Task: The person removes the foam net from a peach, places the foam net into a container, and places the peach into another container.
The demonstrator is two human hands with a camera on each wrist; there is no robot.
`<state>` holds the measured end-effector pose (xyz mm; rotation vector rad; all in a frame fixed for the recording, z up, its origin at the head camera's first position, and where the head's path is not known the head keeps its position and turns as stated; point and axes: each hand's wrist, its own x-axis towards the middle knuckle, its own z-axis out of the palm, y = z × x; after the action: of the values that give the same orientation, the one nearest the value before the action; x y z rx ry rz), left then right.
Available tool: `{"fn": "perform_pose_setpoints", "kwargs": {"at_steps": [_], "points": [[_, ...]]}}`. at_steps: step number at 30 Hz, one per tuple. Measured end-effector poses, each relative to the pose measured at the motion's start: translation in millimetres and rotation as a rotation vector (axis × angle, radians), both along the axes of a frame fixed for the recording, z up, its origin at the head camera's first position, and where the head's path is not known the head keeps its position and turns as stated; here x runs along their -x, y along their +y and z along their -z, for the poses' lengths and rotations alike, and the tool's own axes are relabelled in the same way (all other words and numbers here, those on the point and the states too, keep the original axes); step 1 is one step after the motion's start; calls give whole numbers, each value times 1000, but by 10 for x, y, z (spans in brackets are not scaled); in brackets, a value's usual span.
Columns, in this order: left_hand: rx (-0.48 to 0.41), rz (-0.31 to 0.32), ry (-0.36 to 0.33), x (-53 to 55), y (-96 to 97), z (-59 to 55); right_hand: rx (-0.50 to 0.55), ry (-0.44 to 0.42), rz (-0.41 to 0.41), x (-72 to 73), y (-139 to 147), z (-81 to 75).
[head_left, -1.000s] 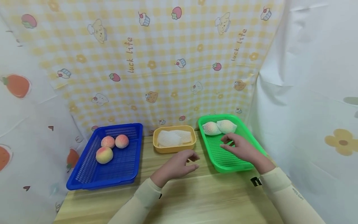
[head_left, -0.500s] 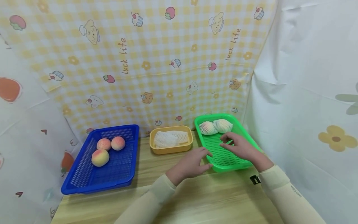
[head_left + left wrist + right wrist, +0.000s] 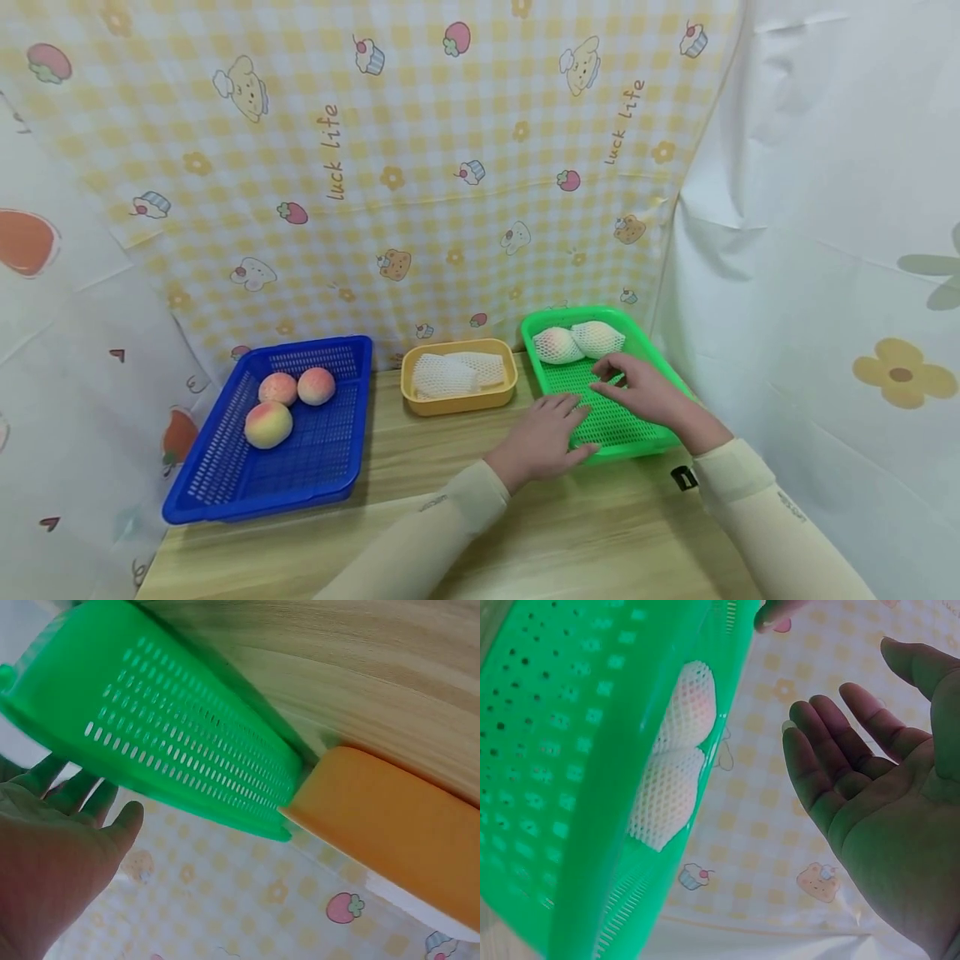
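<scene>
My left hand (image 3: 542,440) is over the near left rim of the green basket (image 3: 652,348), fingers extended and holding nothing. In the left wrist view its fingers (image 3: 129,819) are right beside the basket's rim. My right hand (image 3: 643,393) hovers above the same basket, its fingers slightly bent and nothing in them; the right wrist view shows its palm (image 3: 889,832) bare. At the basket's far end lie two peaches in white foam nets, a left netted peach (image 3: 557,346) and a right netted peach (image 3: 598,339).
A small yellow tray (image 3: 457,406) with white foam nets (image 3: 446,375) stands in the middle. On the left, a blue basket (image 3: 318,458) holds three bare peaches (image 3: 268,424). Patterned cloth (image 3: 427,208) hangs behind the wooden table (image 3: 570,542), and white cloth hangs at both sides.
My left hand has moved right, from in front of the yellow tray to the green basket's rim, its fingers spreading. The right hand has stayed nearly still. The head view has shifted slightly.
</scene>
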<state>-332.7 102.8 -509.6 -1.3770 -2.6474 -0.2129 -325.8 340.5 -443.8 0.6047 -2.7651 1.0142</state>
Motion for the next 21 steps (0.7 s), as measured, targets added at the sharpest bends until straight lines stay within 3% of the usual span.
{"fn": "perform_pose_setpoints", "kwargs": {"at_steps": [8,15,21], "points": [[101,-15,23,57,153,188,-36,-35,15,214,51,9],[98,-7,46,55,180,225,-58,-66,28,441,171,11],[82,-7,48,58,172,242,-135,-130,75,764,286,29]]}}
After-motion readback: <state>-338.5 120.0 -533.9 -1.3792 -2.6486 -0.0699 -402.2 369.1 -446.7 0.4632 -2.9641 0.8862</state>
